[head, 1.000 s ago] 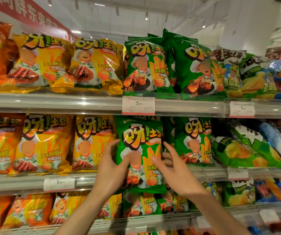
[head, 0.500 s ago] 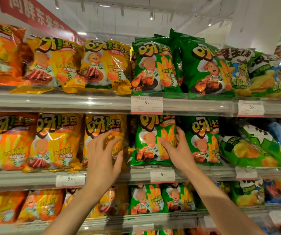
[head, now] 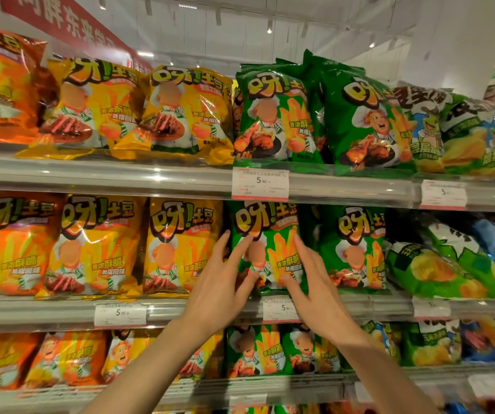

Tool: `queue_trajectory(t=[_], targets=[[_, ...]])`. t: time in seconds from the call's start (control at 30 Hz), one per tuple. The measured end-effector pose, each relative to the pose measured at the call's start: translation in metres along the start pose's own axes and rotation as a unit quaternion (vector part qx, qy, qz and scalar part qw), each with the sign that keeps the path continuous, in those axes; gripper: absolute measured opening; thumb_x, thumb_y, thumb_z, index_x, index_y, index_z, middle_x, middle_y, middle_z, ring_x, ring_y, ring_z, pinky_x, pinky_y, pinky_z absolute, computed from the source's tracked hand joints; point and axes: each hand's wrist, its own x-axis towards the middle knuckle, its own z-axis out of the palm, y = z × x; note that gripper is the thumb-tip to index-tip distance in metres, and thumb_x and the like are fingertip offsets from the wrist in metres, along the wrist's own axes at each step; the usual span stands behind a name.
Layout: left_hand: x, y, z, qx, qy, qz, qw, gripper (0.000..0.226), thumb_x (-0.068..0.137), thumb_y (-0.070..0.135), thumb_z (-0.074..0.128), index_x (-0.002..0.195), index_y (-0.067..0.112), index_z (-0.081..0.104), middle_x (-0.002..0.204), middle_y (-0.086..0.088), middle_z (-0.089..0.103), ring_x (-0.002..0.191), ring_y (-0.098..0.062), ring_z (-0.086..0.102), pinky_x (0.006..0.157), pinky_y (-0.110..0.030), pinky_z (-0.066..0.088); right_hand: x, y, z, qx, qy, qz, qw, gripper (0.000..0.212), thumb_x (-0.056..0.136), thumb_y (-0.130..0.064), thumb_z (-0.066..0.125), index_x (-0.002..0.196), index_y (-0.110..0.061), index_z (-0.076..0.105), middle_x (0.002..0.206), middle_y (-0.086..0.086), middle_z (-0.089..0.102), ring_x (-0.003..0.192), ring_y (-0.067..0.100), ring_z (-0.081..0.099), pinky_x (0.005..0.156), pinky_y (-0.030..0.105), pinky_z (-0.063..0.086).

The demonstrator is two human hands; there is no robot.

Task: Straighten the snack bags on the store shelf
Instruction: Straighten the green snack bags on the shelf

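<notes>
Head view shows both hands up at the middle shelf (head: 61, 312), working on one green snack bag (head: 265, 249) that stands upright between a yellow bag (head: 180, 246) on its left and a second green bag (head: 357, 249) on its right. The left hand (head: 222, 291) is released, its fingers straight and spread, fingertips resting on the bag's left edge and face. The right hand (head: 315, 288) is likewise released, straight fingers laid against the bag's right half. Neither grips anything; they flatten and steady it.

What could go wrong, as I judge it: the bag is puffy and slick, held only by flat fingers, so a push too hard on one side could twist it or tip it forward over the shelf lip. It stands close against its neighbours, so a sideways nudge could skew the yellow bag or the second green bag. Pressing in firmly could also shove it back out of line with the row, or crush the snacks inside.

Compared with half a second ago, the left hand has shifted off the yellow bag and onto the green one, while the right hand has come round from the bag's right edge onto its front. A second ago the bag was out in front of the shelf, between both hands; now it sits in its slot.
</notes>
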Motion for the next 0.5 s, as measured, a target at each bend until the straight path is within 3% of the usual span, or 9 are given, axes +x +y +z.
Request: queue_trajectory(t=[0.07,0.23,0.4,0.5], targets=[[0.009,0.001,0.007,0.009,-0.023,-0.005,1.0,0.068,0.1,0.046,0.048,0.156,0.043,0.01,0.167,-0.002,0.002,0.15,-0.022,0.023,0.111,-0.034,0.037,0.001,0.003,0.003,-0.013,-0.006,-0.005,1.0,0.069,0.103,-0.042,0.045,0.149,-0.06,-0.004,0.162,-0.018,0.013,0.146,0.002,0.021,0.117,0.039,0.03],[0.019,-0.006,0.011,-0.002,-0.048,-0.007,0.999,0.07,0.099,0.039,0.053,0.157,0.038,0.014,0.167,-0.001,0.005,0.152,-0.021,0.014,0.119,-0.033,0.023,0.002,0.006,0.016,-0.013,0.008,0.011,1.0,0.067,0.103,-0.048,0.037,0.148,-0.06,-0.01,0.166,-0.016,0.006,0.152,0.006,0.008,0.122,0.044,0.023],[0.007,-0.01,0.004,-0.055,-0.054,-0.013,0.997,0.064,0.098,0.04,0.056,0.155,0.034,0.028,0.165,0.01,0.009,0.15,-0.013,0.021,0.117,-0.038,0.033,-0.006,0.011,0.013,-0.009,-0.019,0.04,0.999,0.069,0.099,-0.057,0.04,0.147,-0.062,-0.01,0.165,-0.022,0.0,0.151,0.001,-0.001,0.124,0.044,0.015],[-0.005,-0.008,-0.002,-0.086,-0.027,-0.038,0.995,0.055,0.096,0.042,0.059,0.147,0.03,0.042,0.156,0.009,0.031,0.14,-0.014,0.039,0.112,-0.039,0.041,-0.011,0.003,-0.001,0.02,-0.032,0.061,0.997,0.068,0.098,-0.056,0.046,0.152,-0.055,0.004,0.159,-0.031,0.004,0.145,-0.008,0.005,0.118,0.028,0.018]])
